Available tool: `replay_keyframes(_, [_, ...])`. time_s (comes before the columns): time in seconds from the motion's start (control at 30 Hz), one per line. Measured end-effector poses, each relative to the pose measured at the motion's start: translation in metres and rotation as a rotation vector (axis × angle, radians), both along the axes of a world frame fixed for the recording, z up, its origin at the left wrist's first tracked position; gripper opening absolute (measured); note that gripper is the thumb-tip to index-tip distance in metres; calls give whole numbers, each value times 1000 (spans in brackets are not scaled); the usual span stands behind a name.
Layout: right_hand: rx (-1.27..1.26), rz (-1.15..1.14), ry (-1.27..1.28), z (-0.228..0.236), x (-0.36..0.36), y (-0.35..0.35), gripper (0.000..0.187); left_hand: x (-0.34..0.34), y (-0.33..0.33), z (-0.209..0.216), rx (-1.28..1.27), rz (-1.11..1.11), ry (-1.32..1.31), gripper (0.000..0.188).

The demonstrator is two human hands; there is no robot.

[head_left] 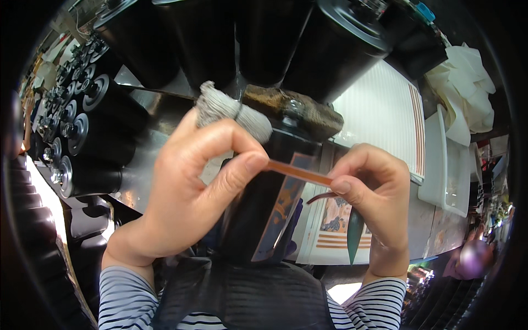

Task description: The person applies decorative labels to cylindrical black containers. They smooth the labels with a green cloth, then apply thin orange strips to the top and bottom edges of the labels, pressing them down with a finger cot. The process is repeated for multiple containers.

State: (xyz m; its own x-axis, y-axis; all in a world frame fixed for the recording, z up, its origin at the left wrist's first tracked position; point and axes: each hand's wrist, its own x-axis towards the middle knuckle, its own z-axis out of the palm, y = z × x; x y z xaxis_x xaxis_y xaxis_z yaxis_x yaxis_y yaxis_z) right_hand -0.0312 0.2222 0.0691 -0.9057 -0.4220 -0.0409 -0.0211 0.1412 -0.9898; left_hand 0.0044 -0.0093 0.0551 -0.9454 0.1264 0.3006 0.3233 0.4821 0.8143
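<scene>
Between my two hands a narrow orange-brown strip [300, 172] is stretched, its surface thin and flat. My left hand [187, 176] pinches one end between thumb and forefinger. A tied bundle of grey-white yarn or cloth [234, 113] shows behind its fingers; whether they grip it I cannot tell. My right hand [382, 187] pinches the other end. Below its palm hangs a green pointed blade-like piece [355, 236], and a dark curled strip [322, 197] sticks out beside its thumb. Under the hands stands a black cylinder [242, 220] bearing a blue and orange picture panel [278, 220].
A dark, rough block [291, 107] lies beyond the cylinder. Stacked white sheets with orange stripes [379, 118] and printed sheets [335, 242] lie to the right, near a white plastic tray [440, 176] and crumpled paper [462, 88]. More black cylinders [264, 44] line the back and left [102, 132].
</scene>
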Motion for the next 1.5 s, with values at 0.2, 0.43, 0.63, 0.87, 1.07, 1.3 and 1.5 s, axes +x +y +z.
replay_keyframes(0.2, [62,-42,-85,-5,-21,-7,11,-18,-2,-15,238,109,-142,17])
replay_keyframes(0.43, [85,-58,-84,-8,-24,-10,11,-26,-3,-22,277,109,-195,16])
replay_keyframes(0.63, [112,-44,-67,-8,-25,-10,11,-27,-3,-22,263,115,-216,15])
replay_keyframes(0.87, [149,-43,-52,-8,-26,-11,12,-28,-3,-26,254,104,-175,15])
replay_keyframes(1.07, [218,-59,-49,-4,-26,-14,15,-26,-1,-33,534,32,-199,21])
replay_keyframes(1.3, [243,-88,-57,2,-24,-19,16,-31,10,-42,796,-64,-246,33])
replay_keyframes(1.5, [241,-80,-42,1,-24,-20,16,-32,6,-45,876,-59,-265,30])
